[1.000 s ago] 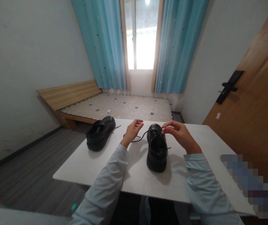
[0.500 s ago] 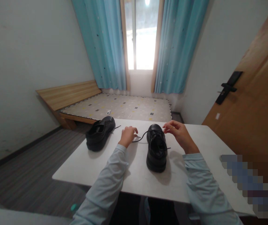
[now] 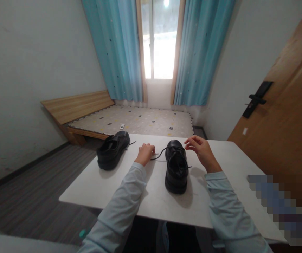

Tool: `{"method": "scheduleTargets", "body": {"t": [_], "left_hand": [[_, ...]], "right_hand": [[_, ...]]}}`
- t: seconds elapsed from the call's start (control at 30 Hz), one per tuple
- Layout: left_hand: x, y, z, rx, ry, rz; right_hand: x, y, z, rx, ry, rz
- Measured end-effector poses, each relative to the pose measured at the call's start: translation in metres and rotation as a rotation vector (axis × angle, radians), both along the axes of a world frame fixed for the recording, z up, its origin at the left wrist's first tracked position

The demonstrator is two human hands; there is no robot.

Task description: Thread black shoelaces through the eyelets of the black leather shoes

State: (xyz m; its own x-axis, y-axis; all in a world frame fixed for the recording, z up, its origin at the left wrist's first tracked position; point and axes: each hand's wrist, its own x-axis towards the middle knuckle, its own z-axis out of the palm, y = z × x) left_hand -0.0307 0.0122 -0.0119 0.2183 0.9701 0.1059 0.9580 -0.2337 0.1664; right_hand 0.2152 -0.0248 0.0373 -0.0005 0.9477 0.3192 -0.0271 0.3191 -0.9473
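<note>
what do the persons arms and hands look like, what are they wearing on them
Both arms are in long, pale grey-blue sleeves, the left sleeve and right sleeve loose and creased, ending around the wrists. The left hand and right hand are bare, without gloves. Finer details, such as nails, are too small to tell.

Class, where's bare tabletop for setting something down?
Bare white tabletop lies right of the right hand, and between the left black laced shoe and pale-blue left sleeve. Crowded: around the other shoe, its thin lace and left hand.
</note>
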Motion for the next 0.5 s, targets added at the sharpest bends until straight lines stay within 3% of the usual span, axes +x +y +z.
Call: {"method": "scheduleTargets", "body": {"t": [0.17, 0.33, 0.5], "left_hand": [[0.005, 0.0, 0.001, 0.066, 0.021, 0.023], [0.011, -0.002, 0.009, 0.193, -0.087, 0.057], [0.018, -0.004, 0.016, 0.297, -0.281, -0.036]], "right_hand": [[0.001, 0.001, 0.0, -0.004, 0.024, -0.017], [0.001, 0.001, -0.001, 0.022, -0.001, -0.041], [-0.002, 0.002, -0.001, 0.051, -0.056, -0.072]]}}
